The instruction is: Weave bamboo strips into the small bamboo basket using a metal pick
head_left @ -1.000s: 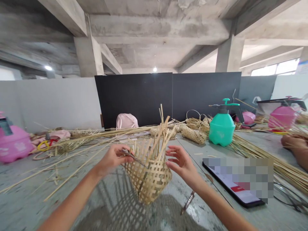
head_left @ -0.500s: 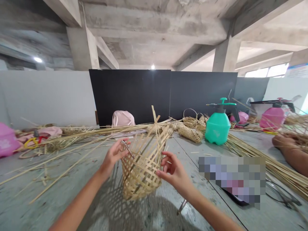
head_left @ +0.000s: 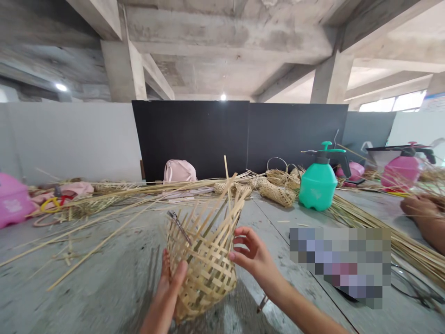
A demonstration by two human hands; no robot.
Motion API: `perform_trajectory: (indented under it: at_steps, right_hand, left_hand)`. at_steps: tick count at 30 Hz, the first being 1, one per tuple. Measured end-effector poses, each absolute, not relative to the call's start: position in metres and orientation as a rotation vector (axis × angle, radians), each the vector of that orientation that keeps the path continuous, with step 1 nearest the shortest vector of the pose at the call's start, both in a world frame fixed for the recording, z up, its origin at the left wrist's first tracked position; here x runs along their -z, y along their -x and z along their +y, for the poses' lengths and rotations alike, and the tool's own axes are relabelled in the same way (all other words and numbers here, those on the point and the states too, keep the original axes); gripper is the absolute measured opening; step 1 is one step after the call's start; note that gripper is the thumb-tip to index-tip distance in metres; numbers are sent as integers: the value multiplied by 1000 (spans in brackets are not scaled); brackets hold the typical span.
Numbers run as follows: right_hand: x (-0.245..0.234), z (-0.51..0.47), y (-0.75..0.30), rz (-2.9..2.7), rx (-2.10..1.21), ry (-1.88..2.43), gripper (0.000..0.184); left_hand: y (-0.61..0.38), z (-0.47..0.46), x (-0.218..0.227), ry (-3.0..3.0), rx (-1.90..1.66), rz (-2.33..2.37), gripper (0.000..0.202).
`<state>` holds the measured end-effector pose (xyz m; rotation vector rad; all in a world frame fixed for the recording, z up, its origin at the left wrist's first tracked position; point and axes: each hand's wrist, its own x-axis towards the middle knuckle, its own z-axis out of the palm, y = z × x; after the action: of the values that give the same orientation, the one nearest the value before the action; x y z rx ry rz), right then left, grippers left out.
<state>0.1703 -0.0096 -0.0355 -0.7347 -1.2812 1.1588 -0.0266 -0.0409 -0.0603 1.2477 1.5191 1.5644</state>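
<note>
The woven bamboo basket (head_left: 205, 271) is held tilted just above the counter (head_left: 86, 287), between the person's two hands. Its rounded bottom and lower wall are closely plaited, so the body looks mostly built. The upper part is looser, an open lattice, and many strip ends (head_left: 227, 195) stick up unevenly past the top with no finished rim. I judge the weaving well past halfway, with the top rows, the edge and the trimming of the ends left to do.

The left hand (head_left: 170, 290) lies flat against the basket's lower left side, its fingers pressed together and gripping nothing. The right hand (head_left: 252, 255) meets the right wall with loosely curled, parted fingers; I cannot tell whether they nip a strip. A thin metal clip (head_left: 179, 226) sits on the upper left edge.

Behind lie loose bamboo strips (head_left: 121, 199), small finished baskets (head_left: 278, 194) and a green spray bottle (head_left: 320, 185). Another person's hand (head_left: 419, 208) rests at the far right
</note>
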Motion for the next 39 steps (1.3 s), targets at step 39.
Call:
perform_trajectory:
  at_steps: [39]
  right_hand:
    - [42,-18,-183,-1765,-151,776,48]
  left_hand:
    - [-30,-20,53,-1180,-1532,1031,62]
